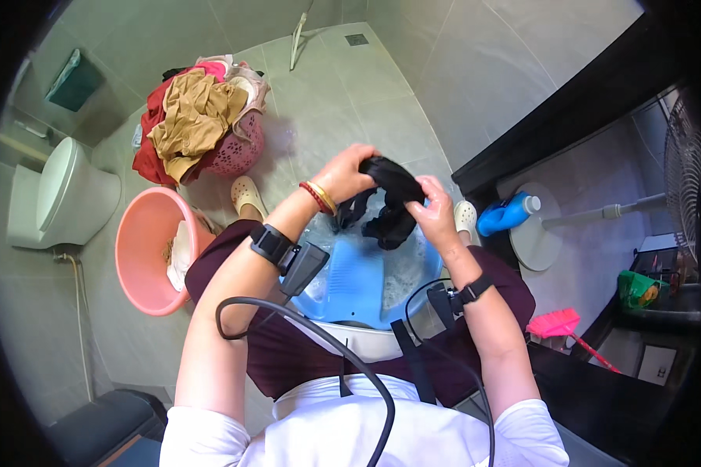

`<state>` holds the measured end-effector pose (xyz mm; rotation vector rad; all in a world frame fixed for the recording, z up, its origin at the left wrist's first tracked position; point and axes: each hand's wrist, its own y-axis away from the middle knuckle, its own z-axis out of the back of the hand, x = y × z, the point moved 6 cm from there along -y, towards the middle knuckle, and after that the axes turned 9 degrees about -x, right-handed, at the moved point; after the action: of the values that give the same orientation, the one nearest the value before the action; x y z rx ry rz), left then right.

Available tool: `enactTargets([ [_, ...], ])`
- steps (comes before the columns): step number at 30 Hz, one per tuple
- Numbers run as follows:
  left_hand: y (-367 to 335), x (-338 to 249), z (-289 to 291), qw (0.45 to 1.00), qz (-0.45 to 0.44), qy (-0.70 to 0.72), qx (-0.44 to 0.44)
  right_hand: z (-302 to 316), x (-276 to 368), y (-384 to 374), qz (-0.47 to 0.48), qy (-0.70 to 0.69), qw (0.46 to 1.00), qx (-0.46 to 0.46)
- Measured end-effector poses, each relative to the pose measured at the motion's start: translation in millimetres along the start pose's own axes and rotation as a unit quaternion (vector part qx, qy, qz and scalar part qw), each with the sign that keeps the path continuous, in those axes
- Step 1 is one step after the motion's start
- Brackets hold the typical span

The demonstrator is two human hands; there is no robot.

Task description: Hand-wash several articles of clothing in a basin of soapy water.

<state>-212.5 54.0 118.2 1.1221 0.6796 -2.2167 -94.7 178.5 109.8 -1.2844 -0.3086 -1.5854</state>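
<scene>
Pale grey tiles cover the floor (311,97) and walls of a bathroom, with a white ceramic toilet (93,194) standing at the left. Between the person's knees sits a blue plastic washtub (432,284) with a ribbed washboard panel (356,276) sloping down inside it and cloudy, sudsy water (405,268) around the panel. Above the far part of this tub, both hands hold a crumpled black cloth garment (398,180) between them. Curled over its upper left end, the left hand (350,171) has its fingers closed on the fabric, with the cloth lying to the hand's right. On the opposite side, the right hand (436,210) pinches the garment's right edge between thumb and fingers, the cloth lying to that hand's left. Loose folds hang below the grips toward the water; whether they touch it is hard to tell. Left of the tub stands a round salmon-pink plastic bucket (142,292) with a white cloth (181,257) inside. Farther back, a pink perforated plastic basket (240,152) is heaped with clothes, a crumpled tan garment (195,113) on top. A blue plastic bottle with a white cap (505,215) lies tilted at the right, near a white round stand base (539,245).
</scene>
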Motion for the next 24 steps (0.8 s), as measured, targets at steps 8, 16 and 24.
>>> enactTargets([
  [8, 9, -49, 20, 1.000, -0.014, 0.015, 0.004, -3, 18, 7, 0.033, 0.050, 0.997, -0.047],
  [16, 41, -13, -33, 0.990, 0.015, -0.114, 0.077, -44, 7, 41, -0.080, 0.019, 0.994, 0.073],
  [24, 13, -42, 1, 0.983, -0.054, -0.172, 0.010, -29, 6, -21, -0.136, -0.114, 0.984, -0.013],
])
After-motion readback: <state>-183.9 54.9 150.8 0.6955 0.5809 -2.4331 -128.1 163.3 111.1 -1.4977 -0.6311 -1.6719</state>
